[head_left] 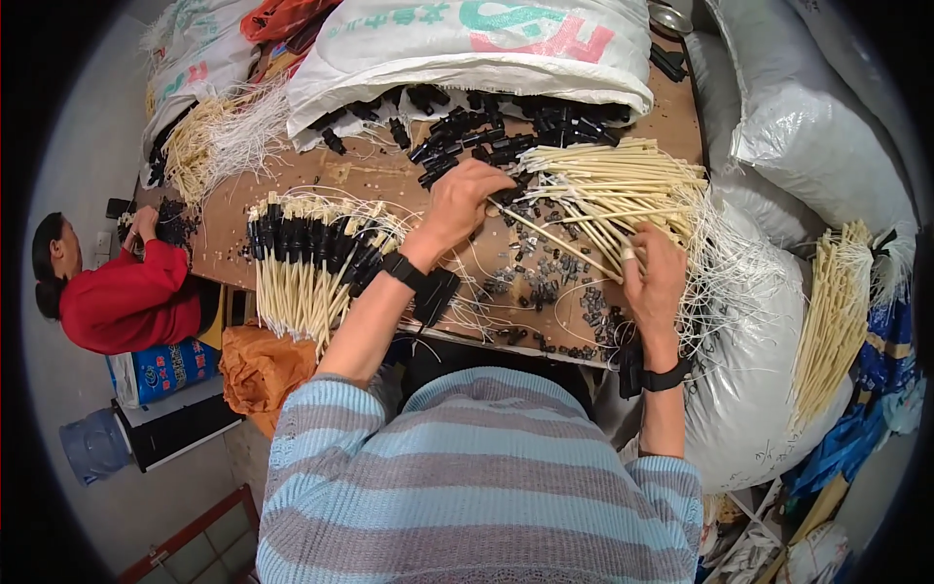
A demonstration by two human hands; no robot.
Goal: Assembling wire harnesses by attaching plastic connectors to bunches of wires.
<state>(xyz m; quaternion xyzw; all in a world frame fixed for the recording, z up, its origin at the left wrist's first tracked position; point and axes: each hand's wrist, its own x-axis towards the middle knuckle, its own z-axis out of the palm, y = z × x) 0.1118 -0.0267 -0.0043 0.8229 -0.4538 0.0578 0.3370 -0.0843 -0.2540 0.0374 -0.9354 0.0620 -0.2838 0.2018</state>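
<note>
My right hand [654, 277] is closed, thumb and fingers pinching the lower end of a thin cream-coloured stick [555, 241]. This stick slants up and left across the table, its far end close to my left hand [463, 202]. The left fingers are pressed together beside the black plastic fittings; what they hold, if anything, is too small to make out. Beyond my right hand lies a fanned pile of cream sticks [623, 175] with white strings. A row of similar sticks with black fittings [302, 243] lies left of my left forearm.
Black fittings [457, 136] spill from a white woven sack [418, 58] at the back. Small dark and clear parts [545, 282] are strewn over the brown table [341, 173]. Full sacks [808, 97] stand at the right. A person in red [126, 297] sits at the far left.
</note>
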